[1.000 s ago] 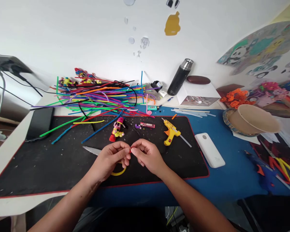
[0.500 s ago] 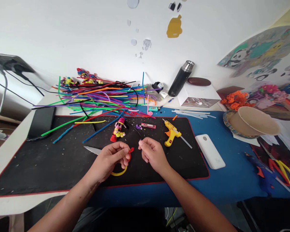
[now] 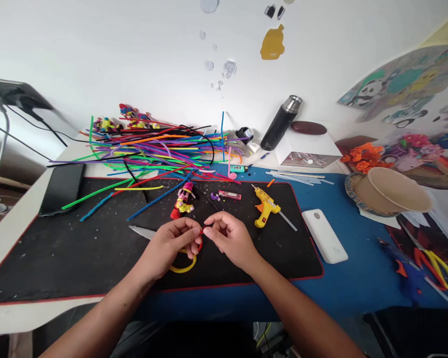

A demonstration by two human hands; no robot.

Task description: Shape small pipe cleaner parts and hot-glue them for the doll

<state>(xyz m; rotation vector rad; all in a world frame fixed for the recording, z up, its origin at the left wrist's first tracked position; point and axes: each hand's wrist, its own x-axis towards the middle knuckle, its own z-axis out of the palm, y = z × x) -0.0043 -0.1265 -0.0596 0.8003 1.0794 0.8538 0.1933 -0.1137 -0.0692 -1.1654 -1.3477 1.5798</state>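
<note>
Two hands meeting over black mat [image 3: 78, 248]: left hand [image 3: 169, 246] pinching red wire [image 3: 200, 242] with yellow loop [image 3: 184, 267] hanging below, right hand [image 3: 229, 238] fingertips closed on wire's tip; knife [image 3: 142, 231] just left, doll [image 3: 182, 200] and glue gun [image 3: 265, 205] beyond

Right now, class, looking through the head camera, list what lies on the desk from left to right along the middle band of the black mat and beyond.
Black phone → pipe-cleaner figure → yellow glue gun → white power bank → paper bowl → yellow-handled scissors.
</note>
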